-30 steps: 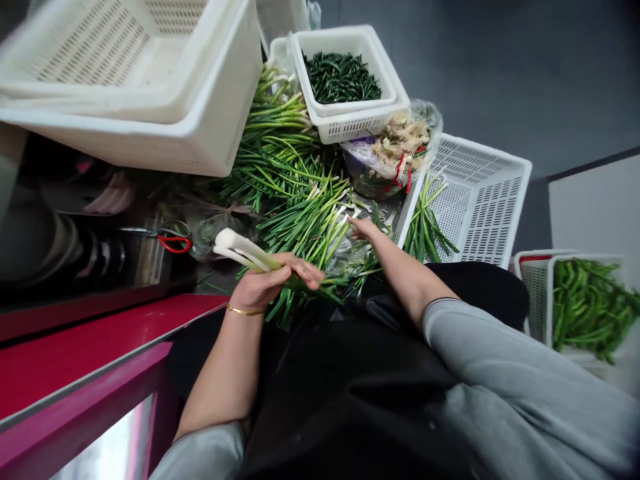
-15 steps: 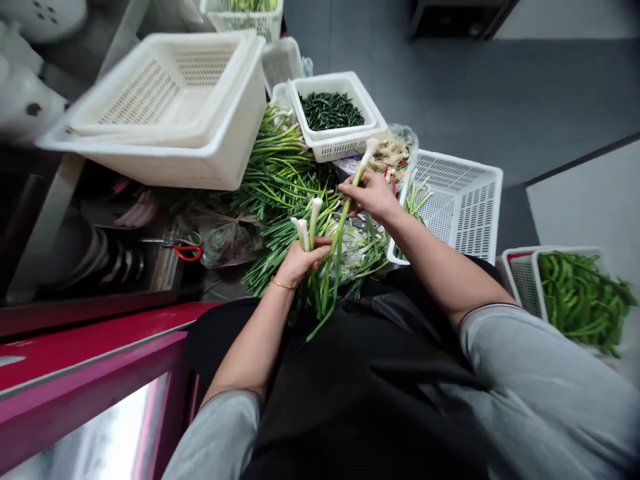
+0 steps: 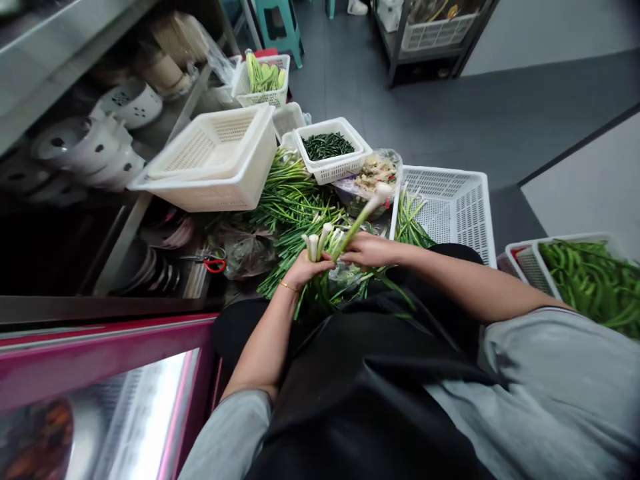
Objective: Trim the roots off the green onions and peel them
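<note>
My left hand (image 3: 306, 270), a bracelet at its wrist, is closed around several spring onions (image 3: 313, 247), white bulbs up and green leaves hanging below. One longer spring onion (image 3: 361, 219) slants up to the right between my hands, its bulb out of focus. My right hand (image 3: 369, 251) is closed at the lower part of this stalk, close to my left fingertips. Green leaves trail under the right hand toward the black apron; its fingertips are partly hidden. Behind both hands lies a heap of spring onions (image 3: 287, 200).
A white basket (image 3: 463, 200) with some spring onions stands at right, beside a basket of green peppers (image 3: 593, 273). Dark green chillies (image 3: 327, 145) fill a basket behind the heap. Stacked white bins (image 3: 245, 190) and red-handled scissors (image 3: 215, 265) are at left, near a shelf of bowls.
The view has tilted up, showing more floor and shelving. My right hand has come down and closer to my left hand, and the long spring onion now leans further right.
</note>
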{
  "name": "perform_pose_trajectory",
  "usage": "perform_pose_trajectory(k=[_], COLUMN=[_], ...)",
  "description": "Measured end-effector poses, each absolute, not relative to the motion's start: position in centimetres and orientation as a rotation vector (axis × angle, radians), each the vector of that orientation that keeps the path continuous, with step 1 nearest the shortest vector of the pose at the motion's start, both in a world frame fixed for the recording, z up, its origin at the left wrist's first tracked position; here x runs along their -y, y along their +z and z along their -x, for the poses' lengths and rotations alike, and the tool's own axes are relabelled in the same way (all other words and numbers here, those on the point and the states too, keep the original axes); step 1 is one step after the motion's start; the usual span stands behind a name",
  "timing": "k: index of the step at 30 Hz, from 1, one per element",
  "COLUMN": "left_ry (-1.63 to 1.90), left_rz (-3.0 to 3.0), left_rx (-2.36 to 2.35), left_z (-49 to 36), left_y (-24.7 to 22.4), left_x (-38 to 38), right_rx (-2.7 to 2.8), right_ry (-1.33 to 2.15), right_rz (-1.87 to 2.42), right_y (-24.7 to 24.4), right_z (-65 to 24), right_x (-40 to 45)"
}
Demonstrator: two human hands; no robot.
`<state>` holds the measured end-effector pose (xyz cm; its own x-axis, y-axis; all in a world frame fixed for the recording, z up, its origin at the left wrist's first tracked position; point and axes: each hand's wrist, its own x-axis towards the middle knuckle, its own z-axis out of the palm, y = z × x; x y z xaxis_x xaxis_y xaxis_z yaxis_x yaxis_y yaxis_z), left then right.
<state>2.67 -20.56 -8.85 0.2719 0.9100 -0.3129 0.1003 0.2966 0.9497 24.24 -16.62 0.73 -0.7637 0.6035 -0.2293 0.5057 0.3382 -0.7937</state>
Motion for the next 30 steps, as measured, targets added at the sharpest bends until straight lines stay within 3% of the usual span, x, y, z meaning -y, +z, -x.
perform_pose_trajectory(k=[4, 7, 9, 12, 15, 18, 25, 30], left_ry=[0.771, 0.801, 0.827, 0.838, 0.812, 0.766, 0.873, 0.525], left_rz=[-1.100, -1.026, -0.966, -0.922, -0.951, -0.998, -1.040, -1.025], left_rx=[-1.267, -1.279, -1.286, -1.230, -1.158, -1.125, -1.173, -0.866], left_z=[-0.7, 0.0, 0.0, -0.4, -0.8, -1.6, -3.4, -0.9], left_y=[-10.6, -11.7, -12.0, -11.7, -10.7, -9.9, -8.5, -8.9], left_x=[20.9, 20.9, 20.7, 20.5, 20.4, 20.5, 20.7, 21.0], right_rx=[1.699, 1.383, 1.308, 1.456, 1.711, 1.845, 1.654, 1.930], right_ry=[1.720, 1.346, 1.076, 1.005, 1.163, 1.469, 1.778, 2.178], right_rz=[1.175, 1.131, 1.147, 1.458, 1.711, 1.442, 1.250, 0.984], right_y=[7.0, 10.2, 9.6, 4.9, -0.5, -3.1, -2.2, 0.3], right_z=[-29.9, -33.9, -34.9, -33.1, -28.7, -24.1, -19.7, -24.1], right_x=[17.4, 16.7, 15.3, 12.6, 11.0, 11.2, 12.6, 12.4])
